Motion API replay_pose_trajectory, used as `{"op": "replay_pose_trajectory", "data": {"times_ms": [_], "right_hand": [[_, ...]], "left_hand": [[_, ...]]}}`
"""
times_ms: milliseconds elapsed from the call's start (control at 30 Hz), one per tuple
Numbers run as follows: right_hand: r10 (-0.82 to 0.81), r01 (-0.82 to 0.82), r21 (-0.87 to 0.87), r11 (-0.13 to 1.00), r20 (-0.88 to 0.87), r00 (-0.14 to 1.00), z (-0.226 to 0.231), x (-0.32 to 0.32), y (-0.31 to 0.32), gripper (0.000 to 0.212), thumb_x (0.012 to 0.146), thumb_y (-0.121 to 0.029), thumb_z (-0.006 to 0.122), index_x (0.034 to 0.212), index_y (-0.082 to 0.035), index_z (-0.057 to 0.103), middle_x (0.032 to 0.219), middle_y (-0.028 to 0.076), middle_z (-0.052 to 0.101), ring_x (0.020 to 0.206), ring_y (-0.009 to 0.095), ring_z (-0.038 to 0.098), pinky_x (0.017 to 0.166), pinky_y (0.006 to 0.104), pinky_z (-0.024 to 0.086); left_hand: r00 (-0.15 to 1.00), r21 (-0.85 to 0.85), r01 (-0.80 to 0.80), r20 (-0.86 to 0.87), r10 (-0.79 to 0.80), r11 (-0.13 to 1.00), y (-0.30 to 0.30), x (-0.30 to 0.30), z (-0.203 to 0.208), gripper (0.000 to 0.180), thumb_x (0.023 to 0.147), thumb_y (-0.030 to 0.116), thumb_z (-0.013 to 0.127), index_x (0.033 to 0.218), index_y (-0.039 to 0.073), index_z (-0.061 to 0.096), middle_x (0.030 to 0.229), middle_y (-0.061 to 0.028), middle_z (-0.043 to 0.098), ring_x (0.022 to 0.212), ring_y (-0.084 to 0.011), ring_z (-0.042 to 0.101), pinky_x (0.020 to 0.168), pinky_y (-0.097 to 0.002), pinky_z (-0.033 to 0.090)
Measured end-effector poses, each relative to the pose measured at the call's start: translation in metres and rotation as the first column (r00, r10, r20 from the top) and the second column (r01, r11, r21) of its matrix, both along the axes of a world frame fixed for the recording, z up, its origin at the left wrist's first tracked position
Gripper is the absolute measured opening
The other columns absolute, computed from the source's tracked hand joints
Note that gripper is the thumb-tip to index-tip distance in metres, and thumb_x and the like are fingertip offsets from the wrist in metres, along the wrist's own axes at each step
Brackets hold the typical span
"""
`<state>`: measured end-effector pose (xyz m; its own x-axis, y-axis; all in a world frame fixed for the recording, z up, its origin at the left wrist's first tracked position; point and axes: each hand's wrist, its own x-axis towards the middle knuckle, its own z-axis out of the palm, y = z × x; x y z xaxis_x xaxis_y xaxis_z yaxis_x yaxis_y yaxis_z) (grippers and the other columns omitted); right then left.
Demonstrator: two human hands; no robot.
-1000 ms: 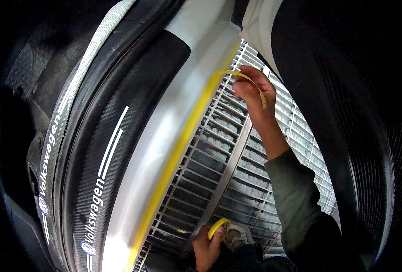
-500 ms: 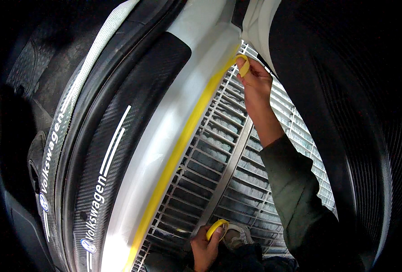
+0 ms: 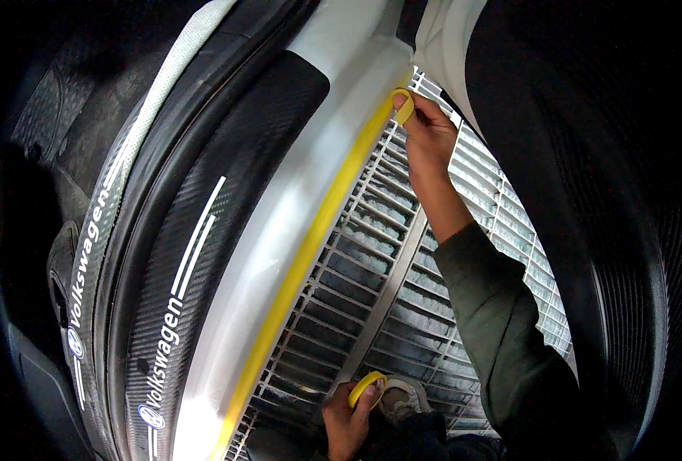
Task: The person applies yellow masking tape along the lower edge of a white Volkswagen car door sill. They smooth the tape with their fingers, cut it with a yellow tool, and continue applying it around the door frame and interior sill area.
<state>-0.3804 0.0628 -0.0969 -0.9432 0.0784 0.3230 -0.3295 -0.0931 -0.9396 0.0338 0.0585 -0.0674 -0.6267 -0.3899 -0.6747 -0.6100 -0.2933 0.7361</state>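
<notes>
A strip of yellow masking tape [image 3: 281,300] runs along the lower outer edge of the white car door sill [image 3: 241,284]. At the strip's far end, my right hand [image 3: 431,137] pinches a yellow tape roll [image 3: 405,110], seen partly edge-on and touching the sill's edge. Near the bottom, my left hand [image 3: 347,422] is closed around another yellow tape roll [image 3: 365,386], its thumb pressed on the ring. That hand stays low, away from the sill.
Black sill trim [image 3: 225,200] with white lettering lies on the sill's inner side. Metal floor grating [image 3: 391,288] spreads below the sill. My shoe [image 3: 402,399] rests beside my left hand. A dark door panel [image 3: 587,154] curves along the right.
My right hand has shifted slightly left, bringing its roll closer against the sill's edge. My left hand and its roll have barely moved.
</notes>
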Motion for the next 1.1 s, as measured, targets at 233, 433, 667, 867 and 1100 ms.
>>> {"op": "replay_pose_trajectory", "data": {"times_ms": [233,433,667,867,1100], "right_hand": [[-0.029,0.027,0.019,0.999,0.092,0.995,0.016,0.006,-0.002,0.029,0.084,-0.017,0.080,0.110,-0.007,0.072,0.096,-0.001,0.068,0.085,0.008,0.059,0.078,0.0230,0.047],[0.035,0.000,-0.151,0.989,0.234,0.972,0.015,-0.009,0.009,0.023,0.086,-0.020,0.078,0.106,-0.011,0.071,0.095,-0.003,0.066,0.079,0.006,0.053,0.069,0.0235,0.042],[0.042,0.057,-0.255,0.965,0.364,0.930,0.017,-0.013,-0.002,0.021,0.083,-0.024,0.081,0.098,-0.013,0.071,0.087,-0.006,0.062,0.080,0.005,0.049,0.075,0.0264,0.039],[0.027,0.047,-0.223,0.974,0.318,0.948,0.015,-0.015,-0.004,0.019,0.084,-0.023,0.081,0.096,-0.012,0.072,0.088,-0.006,0.065,0.074,0.004,0.049,0.067,0.0229,0.038],[0.043,0.020,-0.215,0.976,0.283,0.958,0.008,-0.021,-0.005,0.018,0.085,-0.019,0.080,0.099,-0.009,0.073,0.087,-0.004,0.067,0.070,0.003,0.048,0.062,0.0212,0.036]], "left_hand": [[0.998,-0.052,0.056,-0.004,-0.056,0.997,-0.006,0.005,-0.001,0.031,0.094,0.028,0.068,0.102,-0.002,0.065,0.087,-0.0090,0.067,0.076,-0.0144,0.059,0.067,-0.0336,0.050],[0.980,-0.146,0.119,-0.144,-0.140,0.982,-0.005,0.011,-0.017,0.033,0.099,0.029,0.063,0.110,-0.002,0.066,0.093,-0.0125,0.067,0.083,-0.0188,0.062,0.070,-0.0357,0.049],[0.996,-0.075,0.073,-0.040,-0.076,0.994,-0.004,0.004,-0.007,0.034,0.095,0.029,0.067,0.103,-0.004,0.065,0.086,-0.0101,0.067,0.077,-0.0147,0.061,0.068,-0.0307,0.050],[0.989,-0.064,0.095,-0.109,-0.102,0.993,-0.007,0.005,-0.011,0.038,0.098,0.032,0.064,0.115,-0.001,0.064,0.096,-0.0140,0.068,0.087,-0.0216,0.064,0.073,-0.0354,0.051],[0.986,-0.023,0.073,-0.149,-0.075,0.997,-0.002,0.015,-0.025,0.032,0.098,0.026,0.063,0.117,0.000,0.064,0.104,-0.0136,0.068,0.097,-0.0250,0.065,0.077,-0.0394,0.054]]}}
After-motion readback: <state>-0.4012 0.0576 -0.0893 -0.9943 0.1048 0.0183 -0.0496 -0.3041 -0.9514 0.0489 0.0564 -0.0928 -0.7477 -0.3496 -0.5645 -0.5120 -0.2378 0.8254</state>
